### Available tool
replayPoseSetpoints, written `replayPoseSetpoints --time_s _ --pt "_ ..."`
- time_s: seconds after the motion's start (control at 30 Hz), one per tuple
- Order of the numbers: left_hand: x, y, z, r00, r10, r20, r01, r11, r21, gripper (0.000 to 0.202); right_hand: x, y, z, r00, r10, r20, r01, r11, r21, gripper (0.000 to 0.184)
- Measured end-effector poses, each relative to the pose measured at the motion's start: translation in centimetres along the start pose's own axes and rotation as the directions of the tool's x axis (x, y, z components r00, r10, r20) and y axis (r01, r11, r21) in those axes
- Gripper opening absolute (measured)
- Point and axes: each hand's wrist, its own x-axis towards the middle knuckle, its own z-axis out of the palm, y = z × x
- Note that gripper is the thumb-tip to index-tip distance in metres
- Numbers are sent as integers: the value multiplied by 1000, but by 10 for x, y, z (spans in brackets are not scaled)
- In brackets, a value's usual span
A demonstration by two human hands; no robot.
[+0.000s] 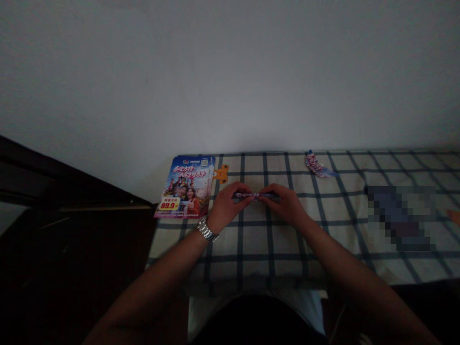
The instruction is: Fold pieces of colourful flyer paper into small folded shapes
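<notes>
A narrow strip of folded printed flyer (255,196) lies crosswise between my two hands, low over the checked tablecloth. My left hand (227,205), with a metal watch (207,229) on its wrist, pinches the strip's left part. On the right part, the thumb and fingers of my right hand (283,201) are closed in the same way. Pink and white lettering shows on the strip; its ends are partly hidden by my fingers. Just left of my left hand is a stack of colourful flyers (183,184), with "89.9" printed on the top one.
A pleated, fanned piece of printed paper (318,166) lies near the wall (251,86). An orange bear-shaped figure (221,174) shows beside the stack. Farther right, a dark object is blurred by pixels. At the right edge appears part of another person's hand (454,215).
</notes>
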Motion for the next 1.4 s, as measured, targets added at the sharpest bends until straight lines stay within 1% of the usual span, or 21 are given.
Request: replayPoseSetpoints --time_s 0.13,0.23,0.53,0.73,1.0,1.07,1.13,1.23,1.3,1.4 --pt "1 0 0 999 -41 20 41 999 -9 16 0 2 0 1000 11 18 -11 1000 11 19" --pt "1 0 0 998 -50 41 51 998 -23 17 -1 4 1 1000 19 17 -19 1000 24 20" --pt "2 3 -2 995 -67 76 68 998 -16 14 -1 2 0 997 62 45 -65 997 51 16" --pt "1 1 -2 995 -52 85 56 997 -48 16 -1 2 -2 995 83 52 -86 995 47 18" --pt "1 0 -1 996 -62 58 65 996 -56 14 -1 2 0 993 101 54 -104 992 70 19" --pt "1 -1 -1 996 -63 56 66 996 -57 15 -1 0 1 995 86 47 -89 994 67 21" --pt "1 -2 -2 996 -69 54 72 996 -44 15 -1 -1 0 998 46 30 -48 997 55 23" --pt "1 -3 -2 996 -91 27 92 995 -37 15 1 -2 -2 997 -73 3 73 997 18 28" --pt "2 -5 -3 995 -97 8 97 994 -51 16 1 -2 -2 987 -161 17 161 987 -2 32" --pt "2 -6 -2 996 -94 -3 94 994 -60 18 1 0 -1 974 -221 52 222 975 -26 37"
